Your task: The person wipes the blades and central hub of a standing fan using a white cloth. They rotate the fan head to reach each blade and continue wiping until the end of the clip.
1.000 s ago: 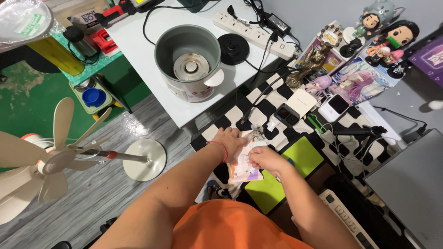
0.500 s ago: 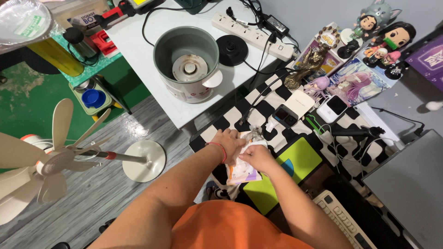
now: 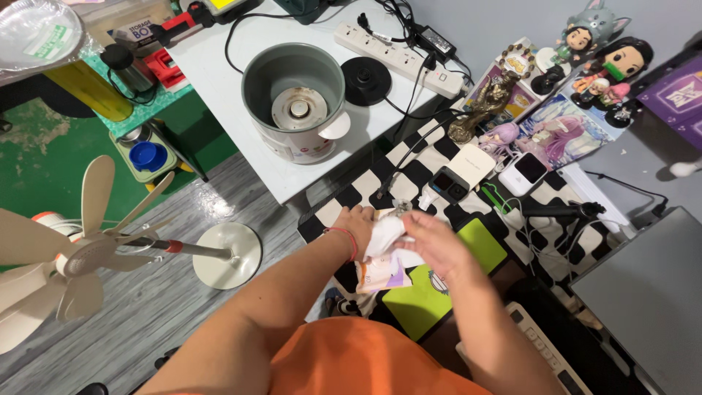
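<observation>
Both hands on a white wipe point(image 3: 385, 232) over the checkered table point(image 3: 428, 157). Left hand point(image 3: 360, 224) pinches its left side; right hand point(image 3: 433, 245) lies over the right side, fingers loosely spread, grip unclear. Pack point(image 3: 383, 272) lies underneath, on a green pad point(image 3: 424, 292).

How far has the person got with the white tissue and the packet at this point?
Done: a white tissue is out and bunched above the flat packet. In hand: the left hand and right hand both grip it over the checkered cloth. Left: the open cooker pot looks stained inside, untouched.
</observation>
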